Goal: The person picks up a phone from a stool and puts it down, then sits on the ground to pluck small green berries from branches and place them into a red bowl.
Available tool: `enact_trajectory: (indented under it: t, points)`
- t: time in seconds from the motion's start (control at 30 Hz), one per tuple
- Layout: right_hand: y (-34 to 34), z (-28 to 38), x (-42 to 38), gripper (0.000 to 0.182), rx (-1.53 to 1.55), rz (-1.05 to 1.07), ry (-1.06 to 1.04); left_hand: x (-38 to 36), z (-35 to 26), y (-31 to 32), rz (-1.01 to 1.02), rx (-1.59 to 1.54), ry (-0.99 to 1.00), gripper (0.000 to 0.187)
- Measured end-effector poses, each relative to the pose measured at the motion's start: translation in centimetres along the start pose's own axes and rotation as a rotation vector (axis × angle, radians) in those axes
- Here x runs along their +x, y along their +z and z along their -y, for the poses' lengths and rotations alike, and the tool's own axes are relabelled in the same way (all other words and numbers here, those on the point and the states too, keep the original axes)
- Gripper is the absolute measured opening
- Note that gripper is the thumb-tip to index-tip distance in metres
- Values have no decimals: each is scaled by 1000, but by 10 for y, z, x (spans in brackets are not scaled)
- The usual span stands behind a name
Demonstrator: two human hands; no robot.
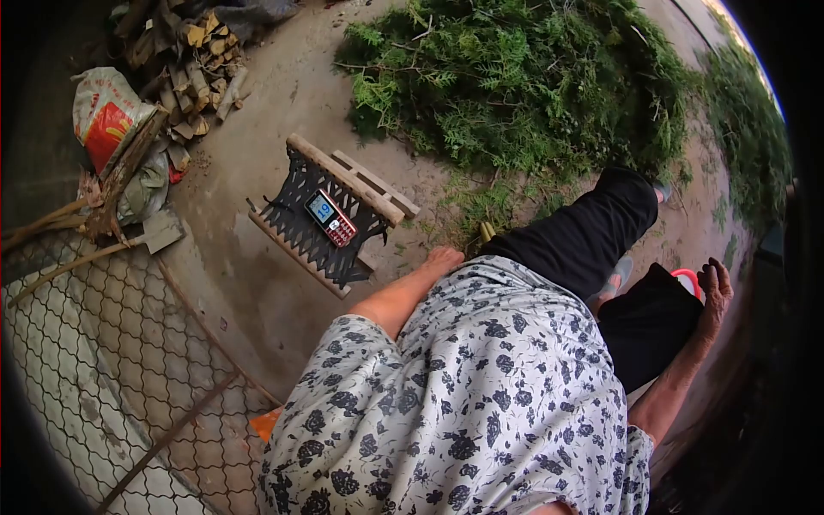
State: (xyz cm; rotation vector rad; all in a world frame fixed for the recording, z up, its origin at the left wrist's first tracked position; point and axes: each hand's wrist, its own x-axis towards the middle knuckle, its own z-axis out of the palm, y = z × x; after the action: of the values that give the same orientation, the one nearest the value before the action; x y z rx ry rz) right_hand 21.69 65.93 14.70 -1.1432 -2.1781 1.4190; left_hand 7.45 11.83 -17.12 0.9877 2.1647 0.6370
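Note:
My left hand [445, 259] is down beside my left hip, its fingers mostly hidden by my thigh. Two short yellowish pieces [487, 232] show just past it, at the edge of my black trousers [566, 221]. On the other side, my right hand [717, 287] hangs by my right knee, fingers loosely bent and slightly apart. Close to that hand, a red curved rim [687, 279] peeks out from behind the knee. A folding stool [283, 225] with wooden bars and a black woven seat stands to my left. Lying on its seat is a red keypad phone [330, 218] with a lit screen.
A big heap of green cut branches [515, 86] covers the ground ahead, with more greenery [747, 129] at the far right. Chopped firewood [197, 81] and a white and red sack [112, 116] are piled at upper left. Wire mesh [129, 360] fills the lower left.

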Motion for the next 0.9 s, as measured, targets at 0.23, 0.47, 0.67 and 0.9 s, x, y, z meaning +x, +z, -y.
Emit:
enact_trajectory:
  t: [0.23, 0.47, 0.67, 0.9]
  points:
    - [7, 21, -23, 27, 1, -158, -84, -10, -29, -44, 235, 90, -332, 17]
    - [40, 12, -33, 26, 346, -296, -118, -23, -67, -113, -571, 345, -135, 32]
    - [103, -17, -53, 23, 596, -76, 92, -14, -53, -145, -738, 418, 34, 35]
    - [153, -93, -66, 25, 432, 114, 279, -2, -21, -186, -750, 501, -118, 37]
